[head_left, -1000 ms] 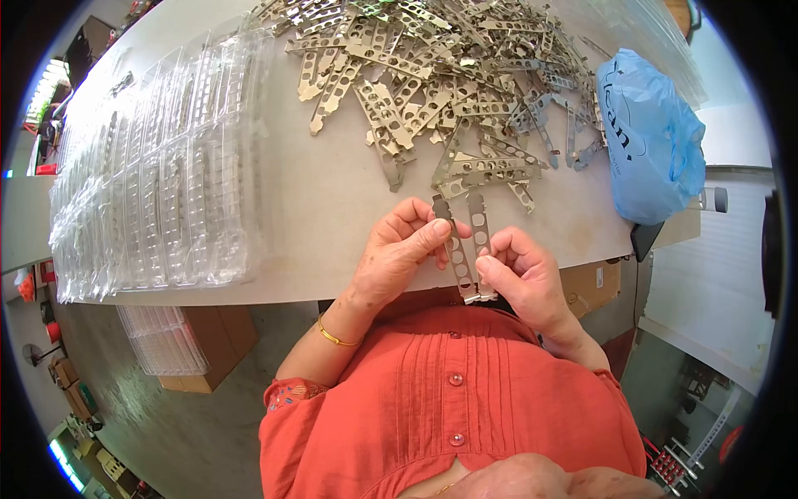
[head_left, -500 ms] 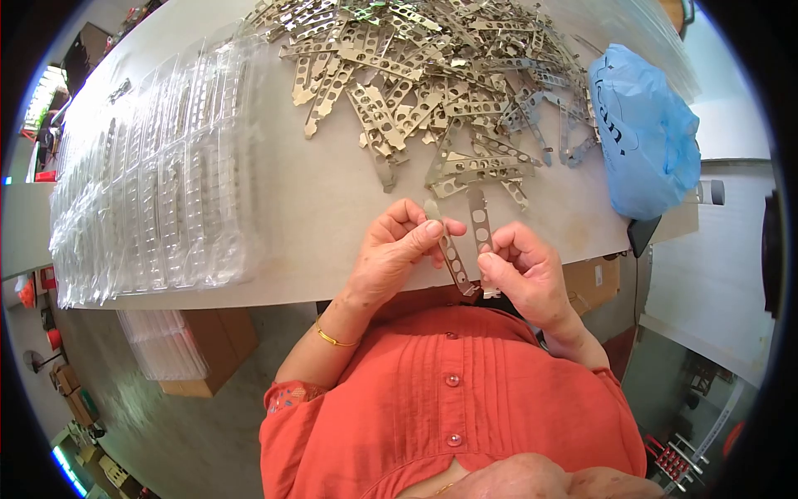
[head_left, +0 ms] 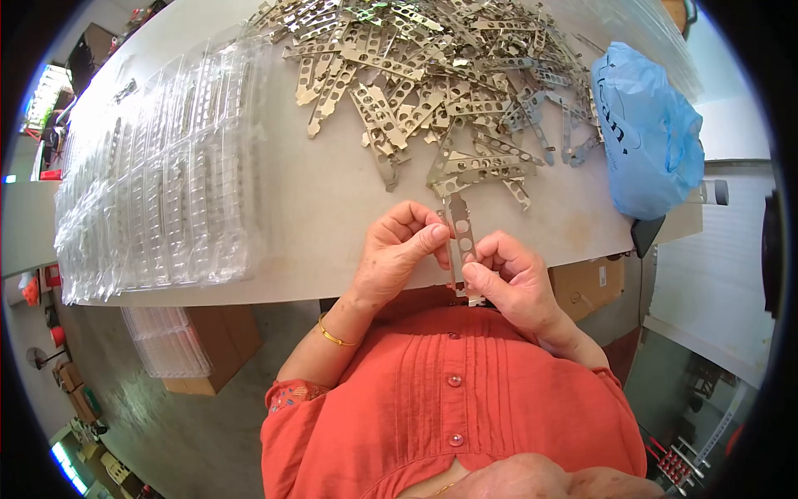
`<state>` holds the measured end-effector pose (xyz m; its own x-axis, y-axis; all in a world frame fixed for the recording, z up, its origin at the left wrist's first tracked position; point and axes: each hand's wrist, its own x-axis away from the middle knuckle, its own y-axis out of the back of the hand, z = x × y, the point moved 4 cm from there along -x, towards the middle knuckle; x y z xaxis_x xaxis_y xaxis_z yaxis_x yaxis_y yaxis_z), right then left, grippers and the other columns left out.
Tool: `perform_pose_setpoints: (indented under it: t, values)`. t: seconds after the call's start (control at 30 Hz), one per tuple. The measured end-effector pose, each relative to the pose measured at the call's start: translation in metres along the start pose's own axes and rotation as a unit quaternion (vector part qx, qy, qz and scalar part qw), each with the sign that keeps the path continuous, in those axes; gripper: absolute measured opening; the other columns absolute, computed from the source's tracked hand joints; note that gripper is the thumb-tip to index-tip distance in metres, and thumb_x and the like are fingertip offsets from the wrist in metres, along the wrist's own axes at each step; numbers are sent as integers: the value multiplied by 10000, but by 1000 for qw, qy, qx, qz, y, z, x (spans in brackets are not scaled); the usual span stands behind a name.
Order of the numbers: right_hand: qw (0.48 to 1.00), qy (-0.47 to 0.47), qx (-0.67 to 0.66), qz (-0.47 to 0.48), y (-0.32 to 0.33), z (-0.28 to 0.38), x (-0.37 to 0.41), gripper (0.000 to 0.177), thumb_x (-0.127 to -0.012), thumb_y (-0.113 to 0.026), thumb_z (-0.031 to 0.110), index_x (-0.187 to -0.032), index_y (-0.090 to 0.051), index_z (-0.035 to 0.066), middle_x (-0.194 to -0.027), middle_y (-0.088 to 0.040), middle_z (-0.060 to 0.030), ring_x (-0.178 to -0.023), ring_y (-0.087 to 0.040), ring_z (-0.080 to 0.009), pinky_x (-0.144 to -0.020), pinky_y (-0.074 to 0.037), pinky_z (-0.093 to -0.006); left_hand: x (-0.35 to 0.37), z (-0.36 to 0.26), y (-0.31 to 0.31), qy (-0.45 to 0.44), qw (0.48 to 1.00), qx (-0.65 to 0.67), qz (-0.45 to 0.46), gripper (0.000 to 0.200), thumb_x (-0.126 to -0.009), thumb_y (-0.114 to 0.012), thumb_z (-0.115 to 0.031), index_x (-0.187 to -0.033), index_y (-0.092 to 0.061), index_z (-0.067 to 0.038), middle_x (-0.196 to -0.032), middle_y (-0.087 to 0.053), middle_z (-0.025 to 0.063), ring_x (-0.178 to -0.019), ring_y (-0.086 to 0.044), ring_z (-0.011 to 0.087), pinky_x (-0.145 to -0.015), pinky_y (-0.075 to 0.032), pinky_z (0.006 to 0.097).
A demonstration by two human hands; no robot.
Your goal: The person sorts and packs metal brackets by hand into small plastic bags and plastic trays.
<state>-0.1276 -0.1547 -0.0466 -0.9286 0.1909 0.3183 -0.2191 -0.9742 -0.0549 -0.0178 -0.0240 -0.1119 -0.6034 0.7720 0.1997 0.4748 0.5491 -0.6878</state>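
Item: metal strip, narrow, with a row of round holes, held upright between my hands just above the near edge of the desk. I cannot tell whether a second strip lies flat behind it.

My left hand: thumb and fingers pinched on the strip's left edge, towards its upper half. A gold bangle is on that wrist.

My right hand: thumb and forefinger clamped on the strip's lower end. The two hands are close together, with only the strip between them.

Beyond my hands: loose pile of strips of the same kind, its nearest pieces just past the held strip's top.

Left of my hands: clear plastic trays, overlapping in rows.

Right of my hands, further off: blue plastic bag.

Below the desk, left: cardboard box.
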Motion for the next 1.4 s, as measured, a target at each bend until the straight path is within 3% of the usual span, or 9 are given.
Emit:
perform_pose_setpoints:
  t: [0.23,0.43,0.5,0.73,0.83,0.9,1.1,1.4]
  values:
    - [1000,-14,2,7,0,-5,-3,67,-966,-633,69,-975,-579,31,-795,-631,7,-708,-589,-48,-632,-497,-225,4,-5,-6,-20,997,-66,18,114,-969,-671,-98,-970,-594,-15,-907,-676,72,-797,-676,139,-754,-567,278]
    - [1000,5,25,-4,2,-8,-6,71,-961,-638,71,-961,-576,35,-798,-622,10,-692,-582,-47,-614,-483,-224,4,-3,-5,-12,997,-73,12,115,-964,-671,-78,-980,-583,-6,-927,-680,76,-827,-689,144,-760,-570,276]
    - [995,50,86,-19,4,-8,-7,75,-954,-639,67,-950,-571,37,-790,-619,5,-682,-583,-48,-600,-477,-225,4,-1,-5,-16,997,-72,13,114,-964,-670,-74,-981,-582,-4,-920,-680,75,-830,-690,144,-764,-573,276]
    - [995,50,80,-40,5,-10,-7,89,-942,-647,66,-935,-565,33,-781,-618,-2,-653,-586,-61,-567,-466,-234,5,-2,-9,-9,994,-104,-18,111,-963,-665,-65,-984,-579,3,-905,-687,83,-815,-692,138,-756,-577,268]
    - [983,87,159,-28,5,-5,-6,93,-915,-662,43,-932,-572,26,-823,-622,-33,-700,-598,-96,-616,-480,-258,5,-3,-11,-14,993,-121,-14,49,-969,-624,-10,-967,-578,8,-969,-690,109,-847,-695,161,-796,-588,300]
    - [951,202,229,-46,3,5,-5,109,-883,-679,21,-932,-581,20,-881,-620,-64,-766,-593,-138,-685,-486,-284,5,1,-11,-22,992,-126,-12,43,-973,-612,-7,-973,-575,14,-989,-690,119,-870,-692,163,-798,-589,303]
    - [975,127,175,-57,3,-8,-6,119,-870,-677,-11,-924,-575,18,-911,-622,-70,-776,-566,-165,-719,-486,-305,6,1,-12,-31,990,-141,-11,34,-983,-586,-4,-987,-566,24,-1027,-689,143,-899,-679,159,-807,-592,312]
    - [963,161,209,-61,3,-6,-4,136,-864,-679,-26,-923,-565,18,-869,-612,-59,-752,-559,-156,-699,-484,-297,8,1,-14,-18,990,-141,-23,56,-966,-626,-8,-995,-581,10,-1017,-698,122,-886,-674,135,-781,-581,284]
